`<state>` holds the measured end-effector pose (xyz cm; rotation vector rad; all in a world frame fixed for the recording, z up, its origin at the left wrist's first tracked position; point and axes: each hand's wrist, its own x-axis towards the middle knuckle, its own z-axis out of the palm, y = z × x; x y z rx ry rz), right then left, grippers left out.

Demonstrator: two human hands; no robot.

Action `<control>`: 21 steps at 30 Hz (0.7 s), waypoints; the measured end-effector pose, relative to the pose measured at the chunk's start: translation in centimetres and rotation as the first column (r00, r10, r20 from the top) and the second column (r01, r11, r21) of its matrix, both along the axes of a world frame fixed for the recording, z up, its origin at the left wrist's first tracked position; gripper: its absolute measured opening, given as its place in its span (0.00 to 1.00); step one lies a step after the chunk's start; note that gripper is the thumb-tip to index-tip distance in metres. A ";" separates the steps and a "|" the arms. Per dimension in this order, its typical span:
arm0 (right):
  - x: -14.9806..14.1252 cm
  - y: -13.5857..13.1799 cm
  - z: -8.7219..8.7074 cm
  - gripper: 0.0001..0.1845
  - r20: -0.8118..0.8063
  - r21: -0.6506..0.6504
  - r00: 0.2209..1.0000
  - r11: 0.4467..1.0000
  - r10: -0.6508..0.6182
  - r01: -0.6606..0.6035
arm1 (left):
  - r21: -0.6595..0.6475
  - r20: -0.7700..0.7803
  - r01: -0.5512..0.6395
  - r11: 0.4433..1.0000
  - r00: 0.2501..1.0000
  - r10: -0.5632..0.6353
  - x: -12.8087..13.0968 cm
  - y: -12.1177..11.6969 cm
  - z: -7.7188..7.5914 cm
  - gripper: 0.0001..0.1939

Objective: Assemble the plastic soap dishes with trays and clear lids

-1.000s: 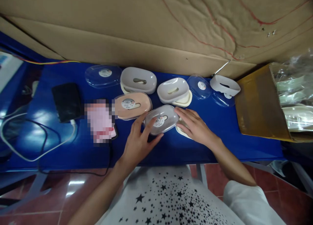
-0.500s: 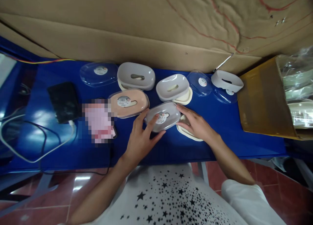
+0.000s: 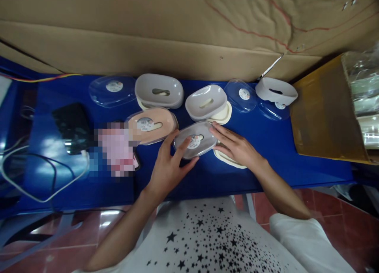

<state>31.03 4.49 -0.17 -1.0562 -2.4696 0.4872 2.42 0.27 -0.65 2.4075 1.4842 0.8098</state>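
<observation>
Close in front of me is a grey oval box [image 3: 203,130] with a slot, a clear cover over it and a round sticker. My left hand [image 3: 169,162] grips its left and near sides, index finger resting by the sticker. Around its right end curl the fingers of my right hand [image 3: 239,148]. A cream oval piece [image 3: 229,160] lies partly hidden under my right hand. Just left of the held box sits a peach oval box [image 3: 166,125], also covered and labelled. Behind it stands an uncovered grey oval box [image 3: 206,93], with another cream piece [image 3: 225,114] partly beneath.
Farther back are another grey box [image 3: 158,83], a clear cover [image 3: 102,93], a second clear cover [image 3: 238,97] and a small grey box [image 3: 275,87]. A carton [image 3: 322,111] with wrapped pieces stands right. A black device [image 3: 71,127] with cables lies left.
My right hand's fingers have slid slightly farther over the right end of the grey oval box. The view has shifted a little; both hands stay on the box.
</observation>
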 end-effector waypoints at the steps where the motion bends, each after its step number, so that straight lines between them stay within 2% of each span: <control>1: 0.0 0.0 -0.1 0.55 0.000 -0.006 1.000 1.000 -0.002 0.002 | 0.002 0.000 0.007 1.000 1.000 -0.007 0.0 0.1 0.0 0.35; 5: -0.2 0.1 -0.2 0.52 -0.013 -0.044 1.000 0.999 -0.001 0.000 | -0.006 0.006 0.017 1.000 1.000 -0.017 -0.2 0.4 -0.2 0.34; 9: 0.6 0.0 0.6 0.48 0.003 0.012 1.000 1.000 -0.021 0.021 | 0.011 -0.042 -0.028 1.000 0.999 0.028 -0.1 0.8 0.0 0.35; 12: 2.2 -1.6 1.4 0.38 0.096 0.050 0.972 0.976 -0.215 0.211 | 0.108 -0.108 -0.120 0.987 0.985 0.132 0.4 0.3 0.3 0.40; 14: 3.0 -3.2 1.5 0.30 0.146 0.052 0.930 0.941 -0.338 0.334 | 0.175 -0.111 -0.108 0.979 0.986 0.129 1.0 -0.7 0.4 0.43; 16: 3.1 -4.5 1.4 0.26 0.150 0.022 0.925 0.936 -0.350 0.351 | 0.169 -0.117 0.085 0.982 0.991 -0.066 1.9 -1.9 0.3 0.41; 18: 2.6 -4.9 1.4 0.27 0.108 -0.028 0.950 0.954 -0.294 0.299 | 0.078 -0.150 0.338 0.938 0.934 -0.324 2.9 -2.9 0.2 0.33; 19: 2.2 -4.4 1.4 0.27 0.082 -0.031 0.957 0.959 -0.278 0.281 | 0.019 -0.171 0.424 0.905 0.894 -0.415 3.4 -3.3 0.1 0.29; 21: 1.4 -2.2 1.5 0.28 0.052 0.028 0.959 0.960 -0.280 0.279 | -0.067 -0.209 0.484 0.873 0.848 -0.486 3.9 -3.6 -0.2 0.22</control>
